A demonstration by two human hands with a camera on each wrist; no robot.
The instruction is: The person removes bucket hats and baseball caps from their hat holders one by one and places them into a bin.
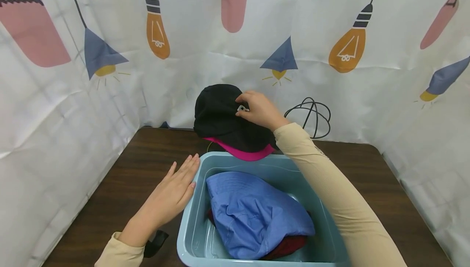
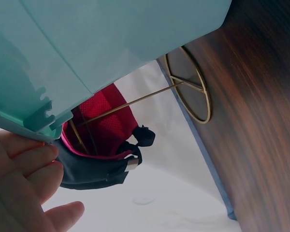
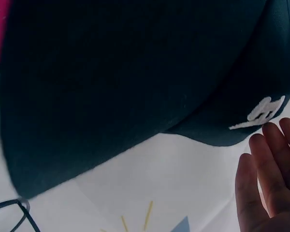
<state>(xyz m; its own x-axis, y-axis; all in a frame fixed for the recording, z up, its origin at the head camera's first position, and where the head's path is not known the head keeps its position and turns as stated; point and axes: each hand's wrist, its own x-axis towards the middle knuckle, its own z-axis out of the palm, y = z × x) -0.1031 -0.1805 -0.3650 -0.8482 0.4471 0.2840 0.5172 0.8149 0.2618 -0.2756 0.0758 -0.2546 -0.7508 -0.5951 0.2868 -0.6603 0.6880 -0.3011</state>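
Note:
A black cap (image 1: 216, 107) with a pink underside to its brim sits on a wire stand (image 2: 140, 99) behind the basin. My right hand (image 1: 260, 110) is at the front of the cap, its fingers and thumb spread beside the white emblem (image 3: 266, 113). The right wrist view shows those fingers extended, fingertips right at the emblem's edge. My left hand (image 1: 169, 195) rests with straight fingers along the left rim of the blue plastic basin (image 1: 185, 226). Inside the basin a crumpled blue bucket hat (image 1: 253, 214) lies over a dark red cloth item (image 1: 288, 247), mostly hidden.
An uncovered black wire stand (image 1: 312, 116) stands at the back right, behind my right forearm. The dark wooden table (image 1: 110, 214) reaches back to a white curtain (image 1: 191, 22) printed with lamps. A black strap (image 1: 156, 243) is at my left wrist.

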